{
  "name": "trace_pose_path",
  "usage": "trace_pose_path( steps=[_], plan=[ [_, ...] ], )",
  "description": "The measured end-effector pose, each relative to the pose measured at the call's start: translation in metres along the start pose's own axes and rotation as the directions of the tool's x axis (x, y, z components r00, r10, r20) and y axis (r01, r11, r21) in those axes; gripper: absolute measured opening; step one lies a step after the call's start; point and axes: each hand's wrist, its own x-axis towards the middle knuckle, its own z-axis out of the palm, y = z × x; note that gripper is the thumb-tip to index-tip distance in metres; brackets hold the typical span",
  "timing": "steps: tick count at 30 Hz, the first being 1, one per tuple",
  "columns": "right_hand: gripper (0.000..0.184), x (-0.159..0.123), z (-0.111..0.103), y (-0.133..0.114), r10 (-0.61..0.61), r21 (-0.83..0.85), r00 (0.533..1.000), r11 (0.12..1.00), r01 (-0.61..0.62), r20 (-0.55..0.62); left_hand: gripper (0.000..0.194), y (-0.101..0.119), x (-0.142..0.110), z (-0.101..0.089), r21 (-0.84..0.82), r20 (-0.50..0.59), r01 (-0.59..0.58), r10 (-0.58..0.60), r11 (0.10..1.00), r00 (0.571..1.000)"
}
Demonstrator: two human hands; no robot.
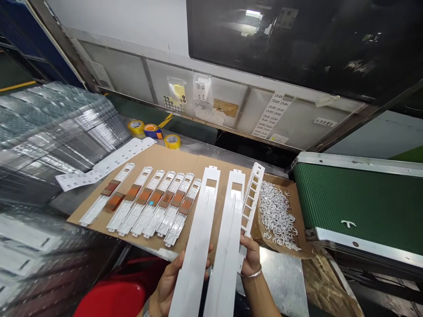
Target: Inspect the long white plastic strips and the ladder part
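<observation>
My left hand (pixel 169 278) is wrapped round the edge of a long white plastic strip (pixel 199 229), which has a rectangular slot and a small tab at its far end. A matching white strip (pixel 228 233) stands beside it, gripped in my right hand (pixel 251 257), with a bracelet on that wrist. Behind this second strip, at my right fingers, is a narrower ladder-like white frame (pixel 254 193); whether those fingers hold it too is unclear. To the left, several white strips (pixel 145 218) with brown pieces across their middles lie on a cardboard sheet (pixel 99 193).
A cardboard box (pixel 302 220) full of small white clips (pixel 277 215) stands beside a green conveyor belt (pixel 360 198). Tape rolls (pixel 172 141) sit at the back. Wrapped stacks (pixel 56 136) occupy the left, with a red stool (pixel 112 297) below.
</observation>
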Motion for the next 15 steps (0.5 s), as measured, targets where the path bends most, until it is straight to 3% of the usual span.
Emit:
trace_pose_path(
  steps=[8,15],
  plan=[
    [0.037,-0.0018,-0.0024,0.0008,0.069,0.034,0.997,0.997,-0.069,-0.016,0.055,-0.0022,0.0016,-0.0054,0.002,-0.003,0.007,-0.007,1.0,1.0],
    [0.034,-0.0008,-0.0077,0.0012,-0.064,-0.083,0.994,0.995,0.057,-0.09,0.055,-0.0025,0.0009,-0.001,-0.027,0.007,0.031,-0.03,0.999,1.0]
  ],
)
